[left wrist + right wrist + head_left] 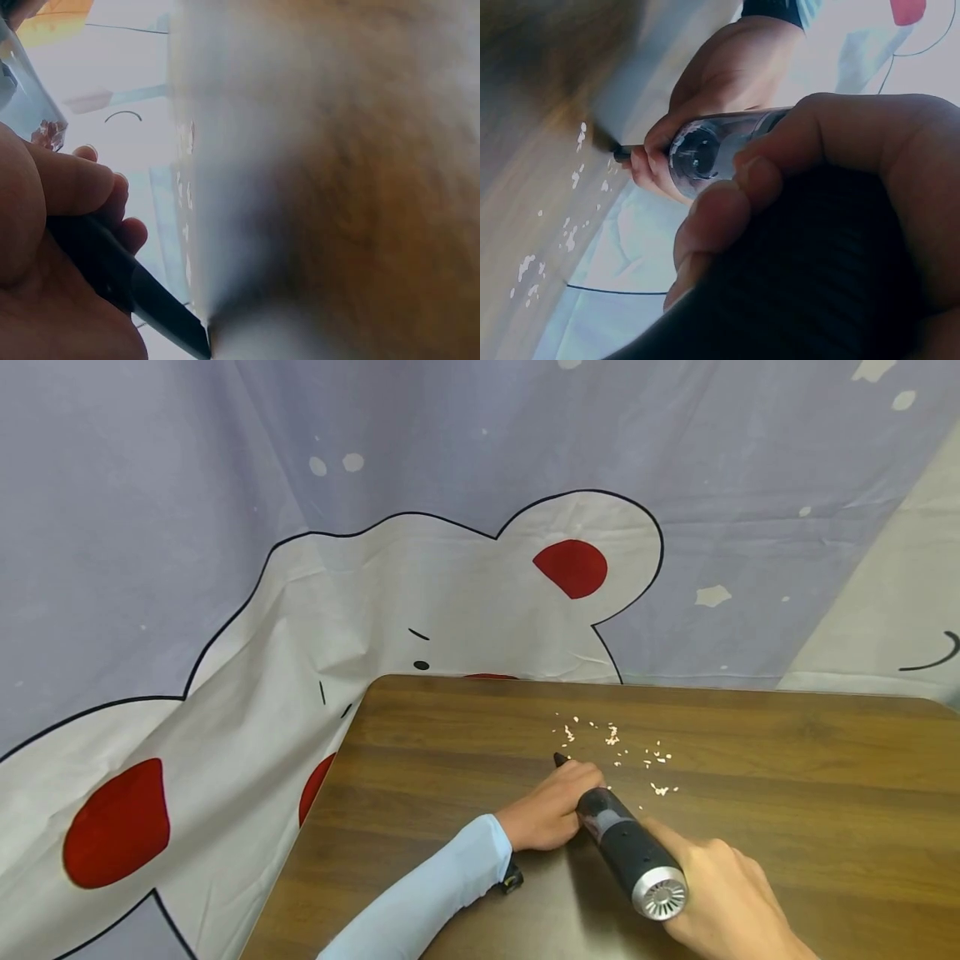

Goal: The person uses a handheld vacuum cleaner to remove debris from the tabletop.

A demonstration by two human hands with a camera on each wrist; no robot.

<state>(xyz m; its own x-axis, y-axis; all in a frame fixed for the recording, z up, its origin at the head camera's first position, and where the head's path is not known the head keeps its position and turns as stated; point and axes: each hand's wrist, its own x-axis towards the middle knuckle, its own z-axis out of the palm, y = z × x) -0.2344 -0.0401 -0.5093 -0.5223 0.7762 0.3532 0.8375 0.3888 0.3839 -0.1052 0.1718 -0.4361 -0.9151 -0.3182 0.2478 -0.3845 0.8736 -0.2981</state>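
A black handheld vacuum cleaner (628, 850) with a silver vented end and a clear front chamber slants over the wooden table. My right hand (723, 893) grips its body from the right side. At the front, my left hand (551, 810) holds the slim black nozzle (161, 304) between thumb and curled fingers. The nozzle's tip sits right at the tabletop, close to small white scraps (612, 737). In the right wrist view, the clear chamber (701, 156) shows between my two hands.
More white scraps (660, 790) lie scattered across the wooden table (825, 793), ahead and to the right of the hands. A curtain (450, 585) with white cartoon shapes and red patches hangs behind the table's far edge and along its left side.
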